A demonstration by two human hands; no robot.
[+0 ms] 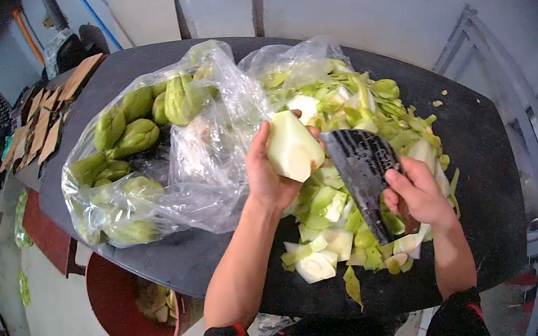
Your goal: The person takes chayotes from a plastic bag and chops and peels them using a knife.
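Note:
A peeled, pale green chayote [292, 144] rests in my left hand [265, 168], whose fingers wrap round its left side and underneath. My right hand [417, 193] grips a cleaver [361, 171] with a wide dark blade; most of its handle is hidden in the fist. The blade stands just right of the chayote, over a broad heap of green peelings [345, 188]. Left of my left hand lies a clear plastic bag [205, 160] with several unpeeled chayotes [138, 136] in it.
Everything lies on a dark table [490, 204]. A red bucket [106, 310] with pieces inside stands on the floor below its left edge. Cardboard pieces [43, 125] lie beyond the table at left. A metal frame [505, 70] leans at right, near the wall.

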